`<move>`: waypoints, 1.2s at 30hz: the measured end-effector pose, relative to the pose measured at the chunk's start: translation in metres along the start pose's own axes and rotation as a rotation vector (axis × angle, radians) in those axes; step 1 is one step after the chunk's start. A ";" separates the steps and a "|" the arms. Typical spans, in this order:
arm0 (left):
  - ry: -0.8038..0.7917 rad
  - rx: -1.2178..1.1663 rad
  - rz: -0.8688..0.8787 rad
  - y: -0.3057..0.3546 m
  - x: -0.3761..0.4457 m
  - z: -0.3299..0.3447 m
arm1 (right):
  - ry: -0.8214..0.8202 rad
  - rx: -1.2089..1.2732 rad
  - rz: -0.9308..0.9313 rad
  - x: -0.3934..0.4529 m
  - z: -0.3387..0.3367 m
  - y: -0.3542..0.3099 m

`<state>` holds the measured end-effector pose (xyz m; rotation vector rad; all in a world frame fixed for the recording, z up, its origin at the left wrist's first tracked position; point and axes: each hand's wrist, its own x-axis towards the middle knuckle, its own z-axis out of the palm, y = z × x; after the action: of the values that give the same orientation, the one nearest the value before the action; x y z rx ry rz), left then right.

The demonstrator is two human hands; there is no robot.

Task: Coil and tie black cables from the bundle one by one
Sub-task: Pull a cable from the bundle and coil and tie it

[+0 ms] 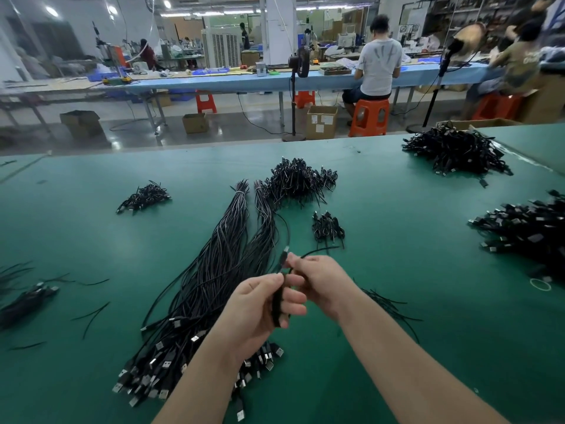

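step: tying off the coil | left hand [260, 304] grips the coiled cable [277, 304] above the bundle [214, 286] | right hand [318, 280] pinches the tie end [321, 250] | tip: you'll want the loops squeezed flat, wrap snug around the middle

We are in a factory assembly hall: beyond our hands runs a long blue workbench [232, 81] with seated workers [377, 61] on orange stools [369, 117], cardboard boxes [321, 122] and fans [301, 66].
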<state>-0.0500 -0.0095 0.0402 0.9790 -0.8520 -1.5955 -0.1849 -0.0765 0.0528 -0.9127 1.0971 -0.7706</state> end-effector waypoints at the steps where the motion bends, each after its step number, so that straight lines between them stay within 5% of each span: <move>1: -0.002 0.028 -0.017 -0.002 -0.001 0.001 | 0.058 -0.066 -0.038 -0.002 -0.001 -0.008; 12: 0.215 -0.094 0.130 -0.012 0.015 0.010 | 0.011 -0.457 -0.443 -0.033 0.002 -0.030; 21: 0.409 -0.103 0.203 -0.010 0.021 0.012 | -0.086 -0.118 -0.158 -0.049 0.006 -0.005; 36: 0.364 -0.289 0.181 0.011 0.023 0.028 | -0.287 0.062 0.129 -0.040 -0.010 0.022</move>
<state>-0.0736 -0.0325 0.0579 0.9179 -0.4315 -1.2895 -0.2042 -0.0341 0.0467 -0.8610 0.8655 -0.5456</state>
